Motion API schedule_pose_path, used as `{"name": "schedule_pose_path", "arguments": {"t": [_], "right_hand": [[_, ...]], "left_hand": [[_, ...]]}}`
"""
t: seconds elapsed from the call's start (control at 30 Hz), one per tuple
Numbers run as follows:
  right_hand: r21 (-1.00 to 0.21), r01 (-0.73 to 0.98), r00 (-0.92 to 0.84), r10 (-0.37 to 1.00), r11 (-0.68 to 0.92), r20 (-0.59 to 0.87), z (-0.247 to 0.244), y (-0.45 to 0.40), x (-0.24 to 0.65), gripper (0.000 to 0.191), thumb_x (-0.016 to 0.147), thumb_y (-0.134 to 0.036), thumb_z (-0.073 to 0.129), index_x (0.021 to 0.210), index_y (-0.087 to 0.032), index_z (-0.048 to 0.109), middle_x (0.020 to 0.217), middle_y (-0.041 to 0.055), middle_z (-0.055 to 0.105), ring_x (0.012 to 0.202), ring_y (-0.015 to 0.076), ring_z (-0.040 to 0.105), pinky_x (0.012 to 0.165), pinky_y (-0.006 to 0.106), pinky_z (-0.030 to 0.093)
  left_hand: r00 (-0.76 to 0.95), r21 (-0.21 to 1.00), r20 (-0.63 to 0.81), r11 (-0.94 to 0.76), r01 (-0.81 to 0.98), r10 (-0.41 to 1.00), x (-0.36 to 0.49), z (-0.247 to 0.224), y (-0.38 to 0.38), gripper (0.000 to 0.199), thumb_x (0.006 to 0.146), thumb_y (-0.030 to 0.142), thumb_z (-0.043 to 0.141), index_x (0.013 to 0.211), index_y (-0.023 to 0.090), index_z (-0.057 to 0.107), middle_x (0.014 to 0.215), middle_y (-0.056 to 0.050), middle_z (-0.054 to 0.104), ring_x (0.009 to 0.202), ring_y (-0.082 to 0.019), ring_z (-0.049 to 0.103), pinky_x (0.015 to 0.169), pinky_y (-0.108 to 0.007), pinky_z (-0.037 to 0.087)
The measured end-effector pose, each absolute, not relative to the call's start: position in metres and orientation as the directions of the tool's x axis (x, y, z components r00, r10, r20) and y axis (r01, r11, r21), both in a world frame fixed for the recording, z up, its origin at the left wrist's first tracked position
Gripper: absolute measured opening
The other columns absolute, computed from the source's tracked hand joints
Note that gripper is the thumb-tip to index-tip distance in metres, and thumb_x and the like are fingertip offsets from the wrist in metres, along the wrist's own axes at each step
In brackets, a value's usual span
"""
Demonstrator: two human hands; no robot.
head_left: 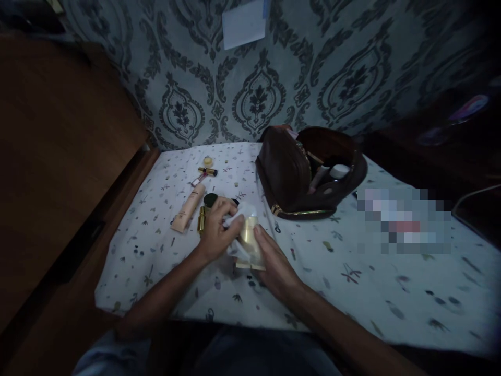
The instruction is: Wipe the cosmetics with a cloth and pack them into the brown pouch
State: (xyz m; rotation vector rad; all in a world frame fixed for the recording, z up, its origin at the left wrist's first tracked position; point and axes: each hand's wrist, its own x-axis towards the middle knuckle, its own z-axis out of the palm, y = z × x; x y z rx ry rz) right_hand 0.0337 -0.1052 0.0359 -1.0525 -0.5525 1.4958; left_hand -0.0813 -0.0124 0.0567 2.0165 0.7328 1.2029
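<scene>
My right hand [277,261] grips a gold bottle [249,235] with a pale top, held above the cloth in front of me. My left hand [219,227] is closed on a white wipe [232,249], pressing it against the bottle's left side. Below the bottle shows a pale, flat-edged thing [243,265], mostly hidden. Just beyond my left hand are a dark green round lid [210,199] and a small gold tube [201,219]. To their left lies a peach squeeze tube [188,209].
An unzipped brown cosmetic bag [284,175] with items inside stands at the back right. Farther back lie a black-and-gold lipstick [207,171] and a small yellow jar [207,162]. Wooden furniture [58,156] borders the patterned cloth [156,271] on the left; a blurred-out patch covers something at right.
</scene>
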Motion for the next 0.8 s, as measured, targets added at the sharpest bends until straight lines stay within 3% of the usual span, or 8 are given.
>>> {"name": "schedule_pose_path", "arguments": {"t": [0.1,0.2,0.33,0.4,0.5,0.63,0.8], "right_hand": [[-0.922,-0.329,0.138,0.956,-0.202,-0.259,0.034,-0.106,0.038,0.057,0.088,-0.063,0.051,0.134,-0.029,0.052,0.133,0.0046,0.06,0.127,0.0257,0.053,0.096,0.041,0.051],[-0.983,0.042,0.197,0.966,-0.18,-0.168,0.033,-0.108,0.043,0.057,0.089,-0.065,0.047,0.129,-0.025,0.054,0.133,0.0079,0.059,0.129,0.0258,0.051,0.102,0.04,0.046],[-0.906,0.421,0.017,0.999,-0.045,-0.042,0.038,-0.11,0.047,0.044,0.097,-0.055,0.032,0.116,-0.02,0.051,0.096,0.0093,0.068,0.086,0.0242,0.066,0.079,0.038,0.05],[-0.837,0.547,-0.051,0.998,-0.005,-0.04,0.042,-0.11,0.049,0.038,0.099,-0.048,0.028,0.112,-0.019,0.048,0.076,0.0049,0.064,0.066,0.0214,0.062,0.064,0.033,0.046],[-0.686,0.724,-0.124,0.992,0.067,-0.034,0.045,-0.108,0.055,0.031,0.099,-0.041,0.031,0.11,-0.018,0.048,0.069,0.0047,0.061,0.058,0.0199,0.057,0.055,0.029,0.036],[-0.576,0.789,-0.262,0.965,0.216,0.004,0.045,-0.108,0.067,0.026,0.097,-0.039,0.039,0.106,-0.019,0.053,0.071,0.0062,0.062,0.056,0.0185,0.055,0.051,0.027,0.031],[-0.642,0.729,-0.268,0.962,0.239,0.055,0.049,-0.113,0.065,0.029,0.097,-0.04,0.04,0.113,-0.02,0.052,0.08,0.0068,0.065,0.061,0.0199,0.058,0.055,0.028,0.036]], "left_hand": [[0.473,0.746,0.511,-0.644,0.17,0.717,-0.081,0.052,-0.018,0.021,0.091,0.03,0.054,0.078,0.022,0.039,0.087,-0.002,0.049,0.083,-0.017,0.05,0.076,-0.029,0.04],[0.501,0.705,0.519,-0.678,0.207,0.693,-0.081,0.051,-0.02,0.021,0.095,0.032,0.049,0.081,0.023,0.036,0.078,0.002,0.043,0.073,-0.015,0.045,0.069,-0.028,0.039],[0.606,0.597,0.517,-0.762,0.25,0.604,-0.082,0.05,-0.02,0.018,0.1,0.03,0.037,0.083,0.023,0.038,0.079,0.001,0.048,0.071,-0.015,0.049,0.068,-0.028,0.04],[0.667,0.522,0.473,-0.793,0.314,0.575,-0.082,0.049,-0.021,0.02,0.101,0.028,0.032,0.083,0.023,0.04,0.078,0.0,0.049,0.068,-0.015,0.05,0.065,-0.028,0.04],[0.727,0.474,0.353,-0.782,0.404,0.589,-0.084,0.051,-0.019,0.021,0.1,0.028,0.031,0.085,0.023,0.043,0.074,0.002,0.049,0.063,-0.015,0.049,0.061,-0.027,0.037],[0.767,0.655,0.162,-0.649,0.387,0.621,-0.089,0.056,-0.01,0.025,0.1,0.03,0.032,0.077,0.023,0.04,0.064,0.005,0.041,0.061,-0.014,0.047,0.059,-0.025,0.036],[0.733,0.884,0.089,-0.392,0.253,0.674,-0.09,0.054,0.003,0.034,0.098,0.038,0.036,0.069,0.021,0.042,0.064,0.004,0.043,0.062,-0.013,0.047,0.06,-0.024,0.04]]}}
